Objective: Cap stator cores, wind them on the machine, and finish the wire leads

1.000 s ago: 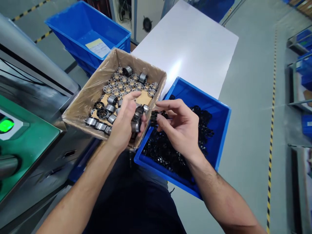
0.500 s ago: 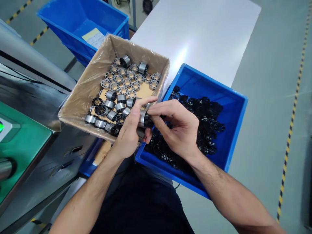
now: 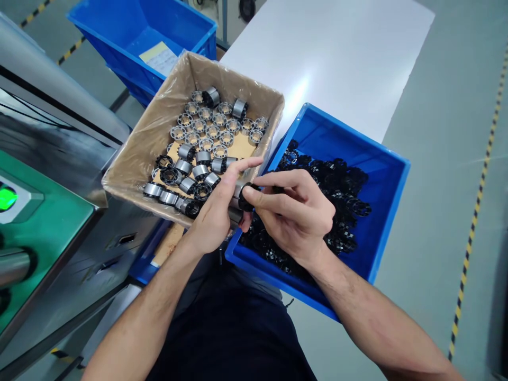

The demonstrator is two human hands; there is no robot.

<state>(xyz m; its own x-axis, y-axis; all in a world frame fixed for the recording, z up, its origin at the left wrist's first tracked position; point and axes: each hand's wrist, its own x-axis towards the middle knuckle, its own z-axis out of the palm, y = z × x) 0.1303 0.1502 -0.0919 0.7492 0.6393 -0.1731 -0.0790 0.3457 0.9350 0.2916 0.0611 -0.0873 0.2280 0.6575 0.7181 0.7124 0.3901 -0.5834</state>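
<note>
Metal ring (image 3: 237,194) lies between the left hand (image 3: 216,214) and right hand (image 3: 298,214).

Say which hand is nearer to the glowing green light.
Left. The left hand, by the brown box, is right of the green light; the right hand is farther right, over the black parts in the blue bin.

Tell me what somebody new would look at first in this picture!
Probably the left hand and right hand in the middle, meeting at a shiny part with a black end. Next, silvery rings in the brown box on the left, and black pieces in the bright blue bin on the right. A green light glows far left.
</note>
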